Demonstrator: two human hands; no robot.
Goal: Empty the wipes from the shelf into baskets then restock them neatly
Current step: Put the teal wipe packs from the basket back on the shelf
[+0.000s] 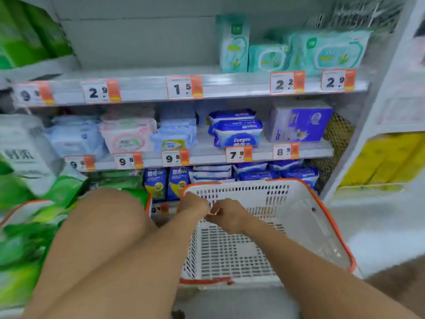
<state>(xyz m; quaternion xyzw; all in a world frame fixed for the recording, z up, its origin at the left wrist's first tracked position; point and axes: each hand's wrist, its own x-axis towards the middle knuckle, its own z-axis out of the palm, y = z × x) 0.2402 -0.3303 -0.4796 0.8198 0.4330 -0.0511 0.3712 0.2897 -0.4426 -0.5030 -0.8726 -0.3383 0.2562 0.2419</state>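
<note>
An empty white basket (pixel 299 217) with an orange rim stands on the floor in front of the shelves. My left hand (pixel 194 204) and my right hand (pixel 227 216) meet over its near-left part, fingertips touching each other, fingers curled. Blur hides whether they pinch anything. Teal wipe packs (pixel 331 52) stand at the right end of the top shelf, whose left half is bare. Blue wipe packs (pixel 236 132), a pink pack (pixel 128 137) and a purple box (pixel 301 122) fill the middle shelf. More blue packs (pixel 255 172) lie on the bottom shelf behind the basket.
A second orange-rimmed basket (pixel 25 204) at the left holds green packs. My bent knee (pixel 110 226) sits between the two baskets. Green packages (pixel 20 35) crowd the left shelving. A white upright (pixel 377 116) and yellow goods (pixel 386 157) bound the right.
</note>
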